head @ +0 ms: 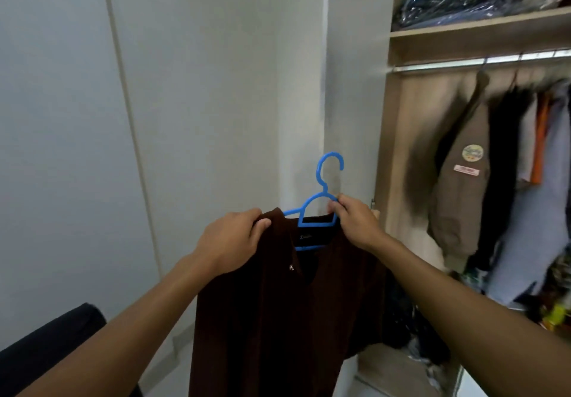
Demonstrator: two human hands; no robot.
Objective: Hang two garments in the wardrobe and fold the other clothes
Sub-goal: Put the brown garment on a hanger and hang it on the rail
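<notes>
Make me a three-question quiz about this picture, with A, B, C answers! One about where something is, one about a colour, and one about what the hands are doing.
1. Where is the brown jacket with patches?
A. On the floor
B. Hanging on the wardrobe rail
C. On the top shelf

2. What colour is the hanger?
A. Blue
B. Red
C. White

3. What is the left hand doing?
A. Hanging loose
B. Pointing at the wall
C. Gripping the dark brown shirt

Answers: 1 B, it hangs from the rail. 2 A, its hook is bright blue. 3 C, its fingers curl over the shirt's shoulder, while the right hand pinches the hanger.
</notes>
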